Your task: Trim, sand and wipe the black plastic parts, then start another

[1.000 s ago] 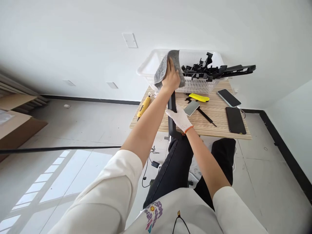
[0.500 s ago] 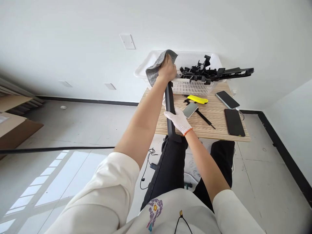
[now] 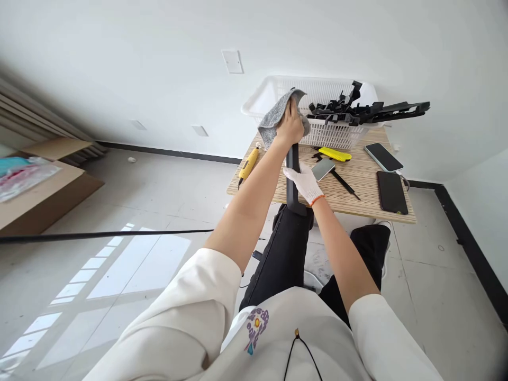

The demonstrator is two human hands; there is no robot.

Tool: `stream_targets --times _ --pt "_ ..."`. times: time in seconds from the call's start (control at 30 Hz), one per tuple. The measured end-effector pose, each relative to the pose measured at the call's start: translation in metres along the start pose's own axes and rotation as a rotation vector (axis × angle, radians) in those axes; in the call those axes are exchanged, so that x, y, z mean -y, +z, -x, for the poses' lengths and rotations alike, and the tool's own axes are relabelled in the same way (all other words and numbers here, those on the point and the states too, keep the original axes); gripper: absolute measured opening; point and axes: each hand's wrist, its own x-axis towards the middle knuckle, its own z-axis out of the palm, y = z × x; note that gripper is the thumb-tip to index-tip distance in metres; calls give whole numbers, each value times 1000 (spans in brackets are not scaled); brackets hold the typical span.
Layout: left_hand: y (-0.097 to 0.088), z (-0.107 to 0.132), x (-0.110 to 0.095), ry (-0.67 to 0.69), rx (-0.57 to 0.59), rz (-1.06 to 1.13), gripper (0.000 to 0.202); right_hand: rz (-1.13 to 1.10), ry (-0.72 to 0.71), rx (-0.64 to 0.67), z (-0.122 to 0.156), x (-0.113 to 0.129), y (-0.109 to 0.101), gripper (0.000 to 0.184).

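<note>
My left hand [image 3: 291, 127] is bare and closed on a grey cloth [image 3: 274, 115], pressing it onto the upper end of a long black plastic part [image 3: 292, 182]. The part stands nearly upright with its lower end on my left knee. My right hand [image 3: 304, 181], in a white knit glove, is wrapped round the part's middle and holds it steady. Both hands are over the near left side of a small wooden table [image 3: 357, 198].
A white basket [image 3: 262, 97] with several black plastic parts [image 3: 369, 110] stands at the table's back. On the table lie a yellow rotary tool [image 3: 248, 165], a yellow brush [image 3: 334, 154], a black tool [image 3: 344, 184], a grey block [image 3: 323, 169] and two phones [image 3: 391, 192]. Cardboard boxes [image 3: 43, 190] sit at left.
My left hand with the cloth slid up and then back down along the part's top. My head turned left, so the table shifted right in view. My right hand kept its grip.
</note>
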Motion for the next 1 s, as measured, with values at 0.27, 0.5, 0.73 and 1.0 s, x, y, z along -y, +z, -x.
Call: stream_targets --times 0.27,0.5,0.73,1.0 --pt "2 32 -11 -26 49 -42 82 44 64 -67 -5 -5 -1 37" --pt "8 43 -9 -46 26 -2 75 10 38 -44 -7 -6 0 38" --pt "6 58 -18 -80 9 -53 84 63 26 -70 -6 -9 -1 34" --pt "18 92 -14 -37 -72 28 81 -15 -66 -68 -6 -5 6 39"
